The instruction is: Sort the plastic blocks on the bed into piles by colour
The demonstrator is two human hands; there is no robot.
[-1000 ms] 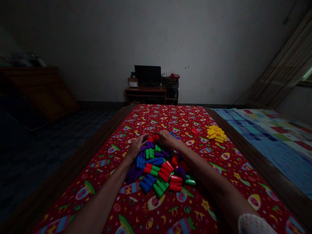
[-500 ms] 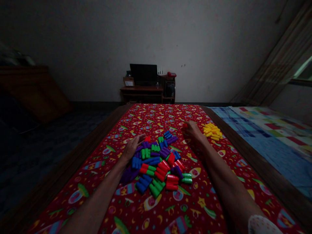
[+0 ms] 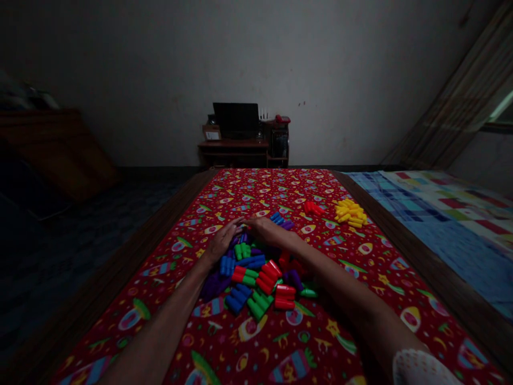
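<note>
Ribbed plastic toy blocks lie in a mixed pile on a red patterned cloth [image 3: 308, 347], among them a red block [image 3: 285, 297], a green block [image 3: 259, 305], a blue block [image 3: 239, 297] and a purple block [image 3: 214, 286]. At the pile's far left edge, my left hand [image 3: 222, 241] rests with its fingers stretched out. My right hand [image 3: 266, 231] reaches across the far side of the pile, its fingers bent down close to my left fingertips. A bit of red shows at those fingers; the piece itself is mostly hidden.
To the right, beyond the pile, are a small group of red blocks [image 3: 313, 208] and a heap of yellow blocks [image 3: 350, 213]. A bed [image 3: 404, 230] adjoins the table's right side. Against the wall stands a desk [image 3: 234, 144] with a monitor [image 3: 236, 118].
My right hand has moved left from beside the yellow heap to the pile's far edge, leaving red blocks visible where it was. My left hand has stayed nearly in place.
</note>
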